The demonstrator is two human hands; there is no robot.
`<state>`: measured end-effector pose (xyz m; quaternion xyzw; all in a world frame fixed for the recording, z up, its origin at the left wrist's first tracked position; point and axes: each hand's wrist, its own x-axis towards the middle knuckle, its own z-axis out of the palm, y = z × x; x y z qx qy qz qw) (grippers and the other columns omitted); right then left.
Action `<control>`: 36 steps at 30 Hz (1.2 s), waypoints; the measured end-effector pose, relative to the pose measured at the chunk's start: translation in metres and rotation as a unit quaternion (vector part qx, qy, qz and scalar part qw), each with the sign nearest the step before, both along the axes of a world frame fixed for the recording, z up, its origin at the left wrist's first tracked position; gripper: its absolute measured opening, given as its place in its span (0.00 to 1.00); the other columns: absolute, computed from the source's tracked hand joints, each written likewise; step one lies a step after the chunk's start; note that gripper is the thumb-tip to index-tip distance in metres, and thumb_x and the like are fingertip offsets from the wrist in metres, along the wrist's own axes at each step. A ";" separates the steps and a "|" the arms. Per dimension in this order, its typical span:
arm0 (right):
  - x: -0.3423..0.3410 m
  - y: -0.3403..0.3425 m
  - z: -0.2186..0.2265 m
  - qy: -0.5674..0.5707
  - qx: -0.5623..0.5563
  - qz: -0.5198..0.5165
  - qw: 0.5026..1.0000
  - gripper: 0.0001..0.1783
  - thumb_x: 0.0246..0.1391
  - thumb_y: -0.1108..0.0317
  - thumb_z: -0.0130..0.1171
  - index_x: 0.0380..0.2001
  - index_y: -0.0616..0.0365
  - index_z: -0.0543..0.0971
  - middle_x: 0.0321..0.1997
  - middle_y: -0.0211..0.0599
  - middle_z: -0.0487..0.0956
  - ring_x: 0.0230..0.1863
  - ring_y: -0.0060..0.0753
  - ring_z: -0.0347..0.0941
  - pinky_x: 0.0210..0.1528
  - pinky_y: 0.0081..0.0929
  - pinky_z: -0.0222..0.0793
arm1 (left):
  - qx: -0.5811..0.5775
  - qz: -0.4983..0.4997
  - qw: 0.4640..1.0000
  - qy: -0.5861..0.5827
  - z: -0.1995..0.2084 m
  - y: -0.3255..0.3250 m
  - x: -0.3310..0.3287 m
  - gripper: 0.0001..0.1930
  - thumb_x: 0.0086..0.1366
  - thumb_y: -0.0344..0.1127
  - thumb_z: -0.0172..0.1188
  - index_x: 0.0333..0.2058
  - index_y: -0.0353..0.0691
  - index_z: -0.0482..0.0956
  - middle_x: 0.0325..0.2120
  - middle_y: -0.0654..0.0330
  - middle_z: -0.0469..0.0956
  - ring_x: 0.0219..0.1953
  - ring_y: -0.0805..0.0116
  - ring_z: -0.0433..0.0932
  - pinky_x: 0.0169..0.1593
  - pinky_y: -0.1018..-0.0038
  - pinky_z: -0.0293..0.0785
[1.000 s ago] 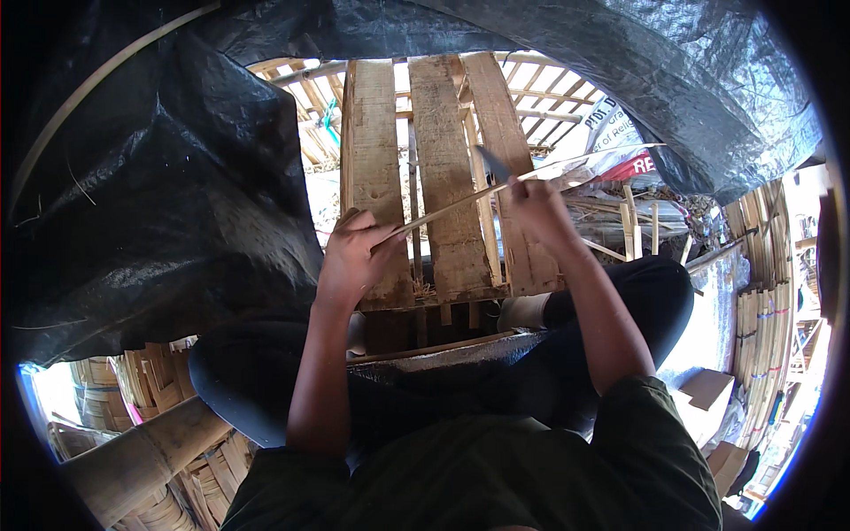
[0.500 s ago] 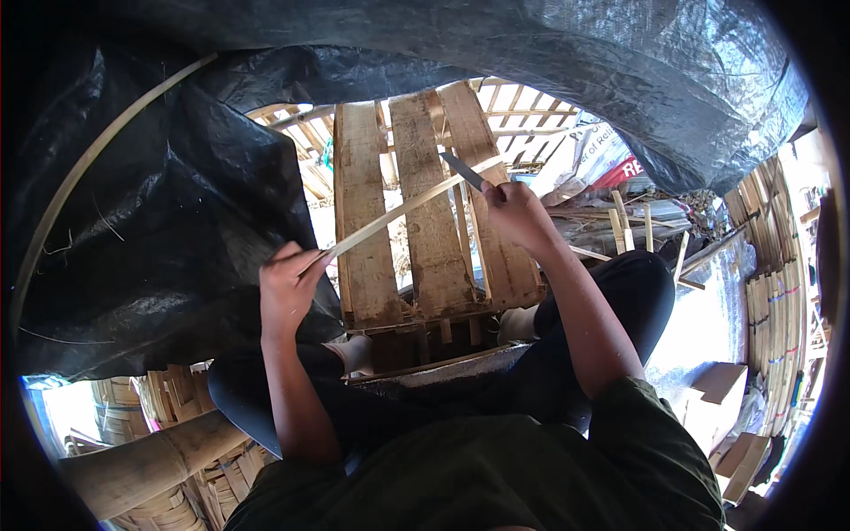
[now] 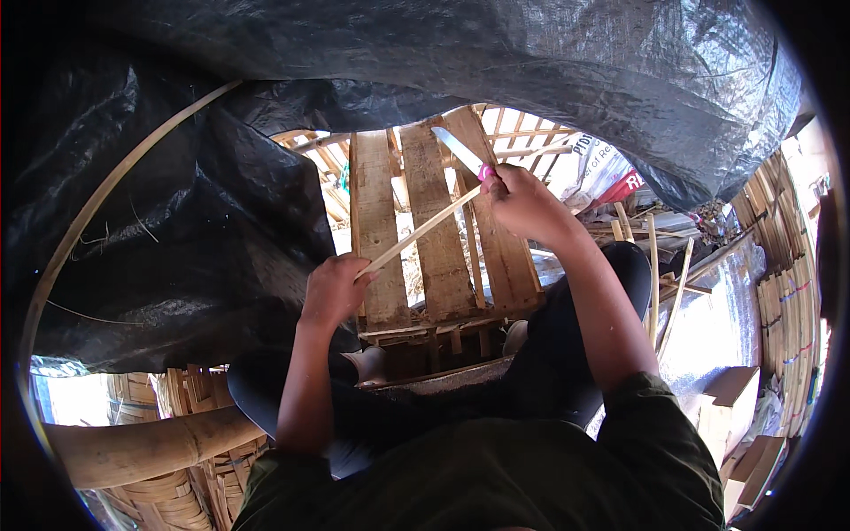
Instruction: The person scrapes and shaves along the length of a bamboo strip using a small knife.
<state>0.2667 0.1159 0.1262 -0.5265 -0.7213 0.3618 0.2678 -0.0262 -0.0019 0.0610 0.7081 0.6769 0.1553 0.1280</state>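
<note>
My left hand (image 3: 332,290) is closed round the near end of a thin, pale bamboo strip (image 3: 421,232). The strip slants up and right, its far part reaching my right hand (image 3: 529,205). That hand grips a knife (image 3: 457,148) with a pink handle, its bright blade pointing up and to the left, past the strip's far part. Whether the right fingers also pinch the strip, I cannot tell. Below both hands stand rough wooden planks (image 3: 379,226) with gaps between them.
Black plastic sheeting (image 3: 177,221) hangs at the left and overhead. A curved bamboo strip (image 3: 111,177) crosses it. Loose bamboo strips (image 3: 653,283) stand beside my right knee, near bundled slats (image 3: 786,327) and a cardboard box (image 3: 733,394). A thick bamboo pole (image 3: 150,447) lies lower left.
My left hand has moved right, nearer my right hand, so less strip spans between them. The knife blade has turned more upright and catches the light. The view has shifted slightly.
</note>
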 end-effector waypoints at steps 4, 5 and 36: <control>-0.004 0.015 -0.018 -0.062 0.096 0.033 0.993 0.17 0.68 0.62 0.49 0.37 0.67 0.78 0.24 0.51 0.78 0.23 0.41 0.77 0.29 0.40 0.70 | 0.036 -0.009 0.999 -0.018 -0.013 0.005 -0.008 0.08 0.62 0.38 0.65 0.34 0.41 0.82 0.31 0.53 0.78 0.37 0.48 0.79 0.41 0.56 0.74; -0.005 0.020 -0.021 -0.100 0.079 0.031 0.991 0.16 0.64 0.65 0.50 0.39 0.68 0.79 0.31 0.57 0.80 0.34 0.51 0.78 0.38 0.44 0.71 | 0.048 -0.001 0.998 -0.034 -0.014 0.007 -0.007 0.08 0.63 0.39 0.63 0.33 0.41 0.82 0.32 0.53 0.79 0.37 0.48 0.80 0.41 0.55 0.75; -0.014 0.095 -0.120 -0.190 -0.196 -0.128 0.954 0.30 0.67 0.51 0.47 0.29 0.71 0.80 0.21 0.57 0.79 0.28 0.48 0.82 0.27 0.47 0.74 | 0.181 -0.006 0.983 -0.035 -0.062 0.019 -0.008 0.07 0.59 0.39 0.69 0.30 0.43 0.83 0.20 0.63 0.72 0.20 0.62 0.75 0.23 0.68 0.71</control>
